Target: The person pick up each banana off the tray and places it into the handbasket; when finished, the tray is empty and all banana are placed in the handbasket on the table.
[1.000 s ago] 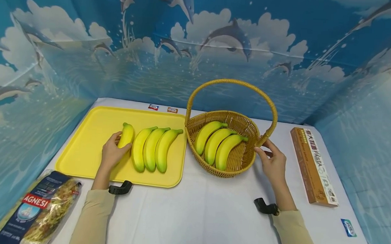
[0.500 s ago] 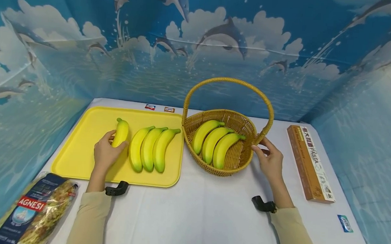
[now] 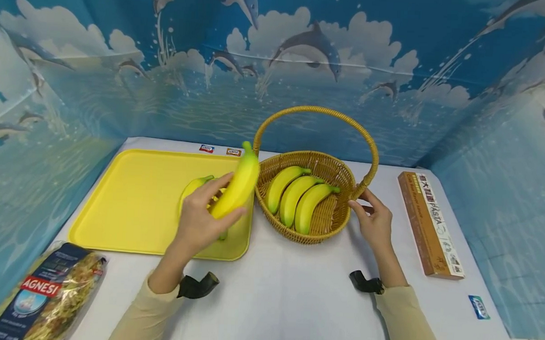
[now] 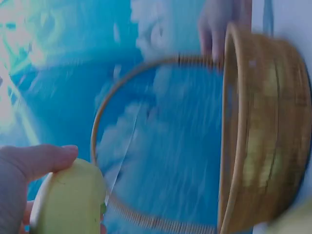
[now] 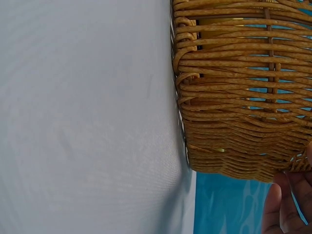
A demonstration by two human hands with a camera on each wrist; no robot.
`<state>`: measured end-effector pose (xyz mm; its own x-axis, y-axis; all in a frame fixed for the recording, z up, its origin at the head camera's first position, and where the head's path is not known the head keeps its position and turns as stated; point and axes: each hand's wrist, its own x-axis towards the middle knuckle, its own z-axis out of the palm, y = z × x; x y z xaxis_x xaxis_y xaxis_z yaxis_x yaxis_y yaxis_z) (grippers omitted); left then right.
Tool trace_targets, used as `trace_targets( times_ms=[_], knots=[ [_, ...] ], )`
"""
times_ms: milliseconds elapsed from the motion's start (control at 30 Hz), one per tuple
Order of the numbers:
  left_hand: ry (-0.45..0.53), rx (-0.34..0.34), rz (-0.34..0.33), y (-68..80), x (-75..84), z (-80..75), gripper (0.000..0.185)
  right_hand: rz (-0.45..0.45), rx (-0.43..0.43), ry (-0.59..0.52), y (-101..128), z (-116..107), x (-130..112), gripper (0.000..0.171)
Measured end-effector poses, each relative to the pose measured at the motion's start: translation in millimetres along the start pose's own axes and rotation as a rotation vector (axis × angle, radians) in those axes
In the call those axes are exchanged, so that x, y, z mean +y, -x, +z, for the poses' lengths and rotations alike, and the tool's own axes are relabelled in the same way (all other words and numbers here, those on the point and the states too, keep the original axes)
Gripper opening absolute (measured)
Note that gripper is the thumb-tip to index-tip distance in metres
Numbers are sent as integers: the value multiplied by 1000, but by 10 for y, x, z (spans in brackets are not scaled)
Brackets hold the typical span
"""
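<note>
Left hand: I see my left hand (image 3: 198, 222) curled round a banana (image 3: 237, 186), fingers and thumb wrapped about its lower half, so the grip is closed on the fruit.
Banana: lifted off the tray (image 3: 131, 205), tilted with its tip up, over the tray's right edge and just beside the basket (image 3: 327, 219) rim. In the left wrist view I can see its blunt end (image 4: 68, 202) under my thumb, with the basket handle beyond; that view is blurred.
Right hand: my right hand (image 3: 373, 224) rests against the basket's right side, by the foot of the handle (image 3: 319, 111). Fingers lightly bent and touching the wicker; I cannot tell whether they actually clasp it. The right wrist view shows only fingertips (image 5: 285, 204) at the woven wall.
Basket: stands on the white table (image 3: 295, 296), to the right of the tray, with three bananas (image 3: 296, 196) lying side by side inside.
Tray: yellow, on the table's left part; a bunch (image 3: 195, 187) still lies on it, mostly hidden behind my left hand.
Pasta bag (image 3: 42, 297): near left corner of the table.
Pasta box (image 3: 430, 223): long, lying right of the basket, well apart from my right hand.
</note>
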<state>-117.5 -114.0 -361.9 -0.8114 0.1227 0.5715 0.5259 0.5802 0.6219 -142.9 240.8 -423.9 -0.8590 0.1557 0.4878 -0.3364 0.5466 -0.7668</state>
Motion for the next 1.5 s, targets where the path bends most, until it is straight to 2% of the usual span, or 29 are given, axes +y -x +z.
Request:
trace_targets(
  times_ms=[67,133,300,400,500,600,700,800,900,1067,1133,1233,1333,1400,1500],
  knots=[
    [7,-76,26,-53,136,221,66,7,0,5,-1,-4,-16,41],
    [13,-153,16,-128,236,453,65,15,1,11,-3,-2,-11,41],
    [15,-295,-70,-342,350,1032,64,29,2,14,0,30,162,43],
    [-29,-344,-106,-422,374,1340,66,41,3,20,-3,43,307,44],
    [-114,-377,-111,-444,395,1590,67,44,-2,27,-12,34,378,44],
    [-185,-405,-109,-445,409,1797,67,29,1,23,-33,13,398,44],
    [-211,-442,-112,-441,423,1946,69,16,7,29,-48,-13,405,43],
    [-204,-475,-121,-433,425,2022,72,12,6,31,-50,-29,410,43],
    [-173,-488,-147,-404,400,2036,72,5,-7,26,-32,-20,413,44],
    [-110,-489,-194,-341,329,2017,67,15,-13,25,27,-1,112,43],
    [-94,-479,-189,-328,318,2010,64,19,-10,31,39,-4,3,43],
    [-54,-437,-150,-311,330,1990,60,8,-2,37,42,7,79,43],
    [-12,-383,-64,-272,364,1927,52,-6,8,28,34,34,250,45],
    [11,-360,3,-237,415,1830,49,-12,13,24,29,45,356,45],
    [47,-347,71,-183,497,1599,47,-11,11,25,19,35,440,46]
  ],
)
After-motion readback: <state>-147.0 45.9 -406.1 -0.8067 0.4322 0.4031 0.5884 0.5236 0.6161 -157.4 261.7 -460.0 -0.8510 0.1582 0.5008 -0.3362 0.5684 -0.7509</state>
